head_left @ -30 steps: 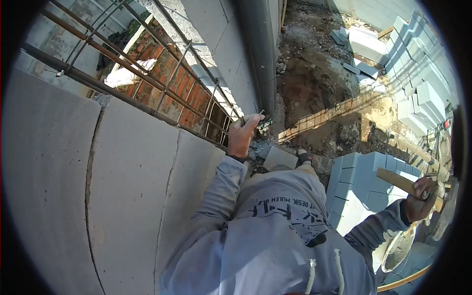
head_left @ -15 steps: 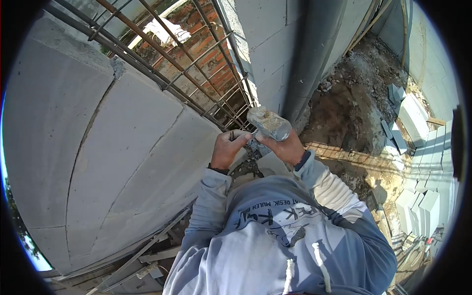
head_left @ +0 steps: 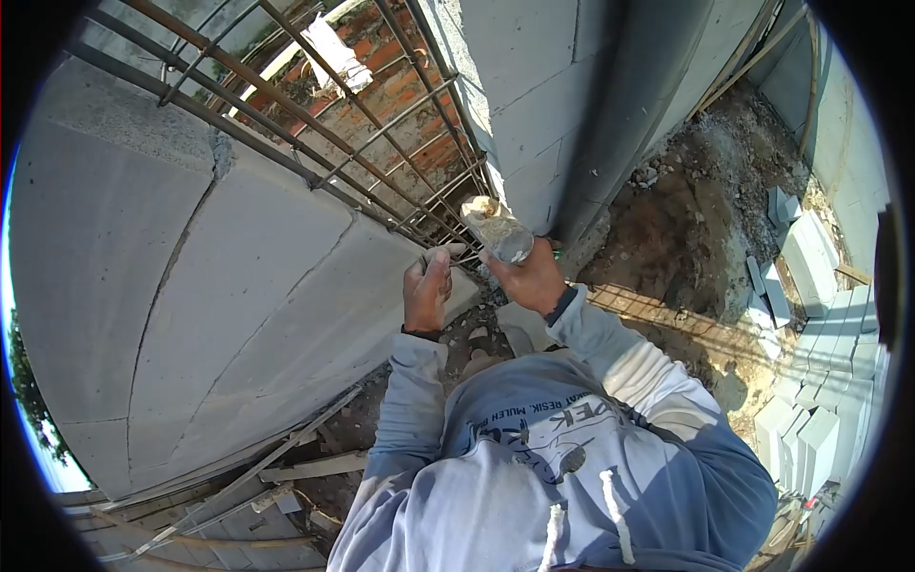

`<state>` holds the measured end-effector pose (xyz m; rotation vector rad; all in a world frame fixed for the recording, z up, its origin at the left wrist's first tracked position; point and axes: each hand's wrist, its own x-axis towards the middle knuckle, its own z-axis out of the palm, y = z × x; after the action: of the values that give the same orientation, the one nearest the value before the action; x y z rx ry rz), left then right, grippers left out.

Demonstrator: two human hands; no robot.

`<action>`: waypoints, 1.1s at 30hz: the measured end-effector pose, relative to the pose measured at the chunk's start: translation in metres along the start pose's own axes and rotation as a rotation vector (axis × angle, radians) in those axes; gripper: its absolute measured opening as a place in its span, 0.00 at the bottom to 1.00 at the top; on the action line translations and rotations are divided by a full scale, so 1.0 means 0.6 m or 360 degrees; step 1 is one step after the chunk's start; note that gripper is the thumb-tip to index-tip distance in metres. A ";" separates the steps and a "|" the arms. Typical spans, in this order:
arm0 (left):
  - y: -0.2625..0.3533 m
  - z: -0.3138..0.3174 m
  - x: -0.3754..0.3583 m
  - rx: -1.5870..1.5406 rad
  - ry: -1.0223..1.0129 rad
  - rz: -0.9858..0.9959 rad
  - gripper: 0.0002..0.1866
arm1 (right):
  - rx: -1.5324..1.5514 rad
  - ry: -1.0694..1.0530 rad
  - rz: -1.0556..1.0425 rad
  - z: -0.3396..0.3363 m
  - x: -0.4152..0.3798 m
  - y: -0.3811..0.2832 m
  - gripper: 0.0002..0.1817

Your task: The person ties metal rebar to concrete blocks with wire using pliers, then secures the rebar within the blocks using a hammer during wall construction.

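Note:
A dusty clear plastic container [head_left: 498,231], shaped like a bottle, lies tilted in my right hand [head_left: 534,280], with pale brown residue inside. The fingers of that hand wrap its lower side. My left hand [head_left: 428,290] is closed in a pinch on a thin wire-like piece [head_left: 463,258] that reaches toward the right fingertips. Both hands are close together just in front of the lower end of a rebar cage [head_left: 357,153], where the bars meet the gap between two block walls. The far end of the thin piece is hidden near the container.
A grey block wall [head_left: 238,286] rises along the left. Beyond the hands stands another block wall [head_left: 519,86] beside a dark grey pipe [head_left: 610,124]. Rubble and dirt [head_left: 667,229] cover the ground at right, near stacked light blocks [head_left: 810,439]. Wooden strips [head_left: 315,467] lie lower left.
The right hand and container have moved slightly left, and the container is turned more upright in view. The left hand has shifted a little left, showing more of the thin piece.

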<state>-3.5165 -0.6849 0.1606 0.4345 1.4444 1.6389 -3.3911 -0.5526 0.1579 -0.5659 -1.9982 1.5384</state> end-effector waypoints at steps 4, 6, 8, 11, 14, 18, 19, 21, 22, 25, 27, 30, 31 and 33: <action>-0.027 -0.015 0.020 -0.0194 0.0524 0.0013 0.16 | -0.0115 0.0232 -0.0229 0.008 0.059 -0.015 0.13; -0.038 -0.019 0.022 -0.0113 0.0612 -0.0073 0.18 | -0.0182 0.0309 -0.0273 0.019 0.094 -0.034 0.13; -0.043 -0.012 0.029 -0.0249 0.0746 -0.0016 0.18 | -0.0167 0.0369 -0.0335 0.034 0.128 -0.027 0.14; -0.040 -0.008 0.054 -0.0464 0.0728 -0.0081 0.18 | -0.0112 0.0343 -0.0342 0.070 0.163 -0.004 0.14; -0.056 -0.018 0.087 -0.0662 0.0742 -0.0112 0.17 | 0.0026 0.0262 -0.0146 0.112 0.188 0.040 0.13; -0.043 -0.002 0.089 -0.0650 0.0742 0.0004 0.17 | 0.0183 0.0221 -0.0005 0.125 0.203 0.014 0.14; -0.045 -0.005 0.092 -0.0779 0.0666 0.0047 0.15 | 0.0165 0.0155 0.0042 0.125 0.201 0.008 0.14; -0.053 -0.012 0.101 -0.0912 0.0587 0.0108 0.13 | 0.0038 0.0208 0.0028 0.135 0.215 0.032 0.15; -0.057 -0.017 0.107 -0.1050 0.0564 0.0091 0.11 | -0.0086 0.0051 0.0071 0.127 0.220 0.016 0.14; -0.062 -0.024 0.115 -0.1286 0.0481 0.0116 0.07 | -0.0656 -0.0238 -0.0323 0.123 0.235 0.056 0.09; -0.054 -0.018 0.119 -0.1388 0.0418 0.0155 0.06 | -0.0760 -0.0372 -0.0748 0.124 0.246 0.086 0.07; -0.027 -0.004 0.122 -0.1600 0.0154 0.0274 0.08 | -0.0802 -0.0323 -0.0737 0.113 0.237 0.060 0.07; -0.023 -0.005 0.126 -0.1623 0.0170 0.0308 0.08 | -0.0855 -0.0289 -0.0718 0.107 0.236 0.045 0.07; -0.025 -0.001 0.131 -0.1654 0.0187 0.0343 0.09 | -0.0858 -0.0336 -0.0758 0.102 0.232 0.043 0.08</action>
<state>-3.5545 -0.6245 0.1244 -0.1158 0.4642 2.3434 -3.5368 -0.5036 0.1445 -0.0984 -2.4955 0.7991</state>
